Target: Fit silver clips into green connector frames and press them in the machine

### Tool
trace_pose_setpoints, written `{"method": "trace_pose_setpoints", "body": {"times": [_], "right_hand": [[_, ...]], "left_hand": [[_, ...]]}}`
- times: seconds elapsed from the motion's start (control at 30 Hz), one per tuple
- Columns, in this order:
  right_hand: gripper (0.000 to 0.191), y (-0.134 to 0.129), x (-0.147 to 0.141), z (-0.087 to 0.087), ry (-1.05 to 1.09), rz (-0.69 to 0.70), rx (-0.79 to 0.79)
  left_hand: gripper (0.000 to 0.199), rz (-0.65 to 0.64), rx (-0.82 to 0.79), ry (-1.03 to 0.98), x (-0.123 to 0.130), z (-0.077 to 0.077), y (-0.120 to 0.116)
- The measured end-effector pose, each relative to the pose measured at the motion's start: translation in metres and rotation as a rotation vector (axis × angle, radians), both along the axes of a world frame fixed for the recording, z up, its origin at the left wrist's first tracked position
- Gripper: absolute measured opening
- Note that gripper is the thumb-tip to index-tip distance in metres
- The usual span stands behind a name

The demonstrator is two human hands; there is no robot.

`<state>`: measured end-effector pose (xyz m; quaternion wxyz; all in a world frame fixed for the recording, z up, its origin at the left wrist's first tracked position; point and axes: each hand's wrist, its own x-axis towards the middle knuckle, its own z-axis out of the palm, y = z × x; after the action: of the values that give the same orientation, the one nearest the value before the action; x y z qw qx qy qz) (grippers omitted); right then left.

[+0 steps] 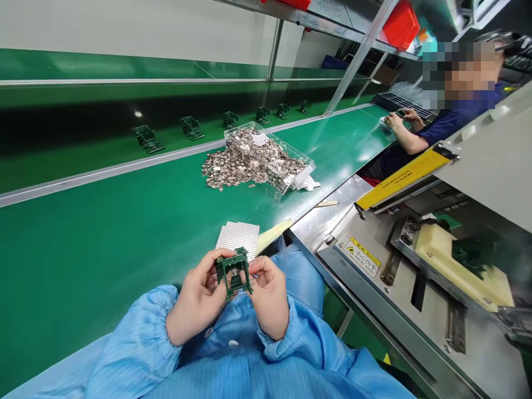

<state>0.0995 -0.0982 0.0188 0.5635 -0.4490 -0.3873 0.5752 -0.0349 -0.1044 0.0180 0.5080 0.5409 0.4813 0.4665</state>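
Sleeves [137,321]: light blue, finely striped. Held frame [233,273]: dark green; worktop [103,255]: brighter green, plain. Machine bar [405,178]: yellow with black lettering; 1 bin [401,25] on upper shelf [332,15]: solid red.

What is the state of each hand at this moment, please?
Left hand: closed, holding the green frame by one side.
Right hand: closed on the same frame's other side.

Brightly lit, with glare on the green tabletop [137,233], deep shadow behind, and wide-angle stretching toward the edges.
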Motion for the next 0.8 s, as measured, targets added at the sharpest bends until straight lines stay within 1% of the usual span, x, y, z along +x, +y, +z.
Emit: {"method": "trace_pose_setpoints", "body": {"times": [0.07, 0.13, 0.2, 0.23, 0.3, 0.37, 0.4, 0.5, 0.6, 0.73, 0.8], "right_hand": [[0.02, -0.003, 0.012, -0.007, 0.007, -0.015, 0.011], [0.021, -0.001, 0.026, -0.019, -0.012, -0.058, -0.002], [0.029, 0.004, 0.037, -0.035, -0.071, -0.086, -0.05], [0.035, 0.009, 0.041, -0.043, -0.11, -0.064, -0.079], [0.046, 0.018, 0.043, -0.056, -0.169, 0.039, -0.107], [0.05, 0.025, 0.039, -0.062, -0.187, 0.141, -0.091], [0.05, 0.026, 0.036, -0.063, -0.186, 0.16, -0.079], [0.045, 0.023, 0.024, -0.06, -0.189, 0.153, -0.065], [0.041, 0.013, 0.016, -0.061, -0.214, 0.146, -0.043], [0.041, 0.006, 0.011, -0.07, -0.228, 0.147, -0.04], [0.043, 0.006, 0.01, -0.075, -0.263, 0.127, 0.006]], "left_hand": [[0.028, -0.037, 0.031, 0.025, 0.002, 0.002, 0.005], [0.029, 0.006, 0.092, 0.061, 0.001, 0.004, 0.018], [0.033, 0.071, 0.139, 0.062, 0.001, 0.005, 0.04], [0.035, 0.084, 0.147, 0.044, 0.002, 0.004, 0.052], [0.038, 0.054, 0.148, -0.01, 0.006, 0.001, 0.076], [0.038, 0.005, 0.149, -0.046, 0.014, -0.004, 0.093], [0.038, -0.015, 0.15, -0.052, 0.019, -0.007, 0.098], [0.039, -0.041, 0.157, -0.056, 0.028, -0.012, 0.102], [0.039, -0.044, 0.153, -0.052, 0.029, -0.015, 0.098], [0.037, -0.048, 0.142, -0.016, 0.024, -0.021, 0.098], [0.036, -0.064, 0.147, 0.001, 0.023, -0.024, 0.099]]}}
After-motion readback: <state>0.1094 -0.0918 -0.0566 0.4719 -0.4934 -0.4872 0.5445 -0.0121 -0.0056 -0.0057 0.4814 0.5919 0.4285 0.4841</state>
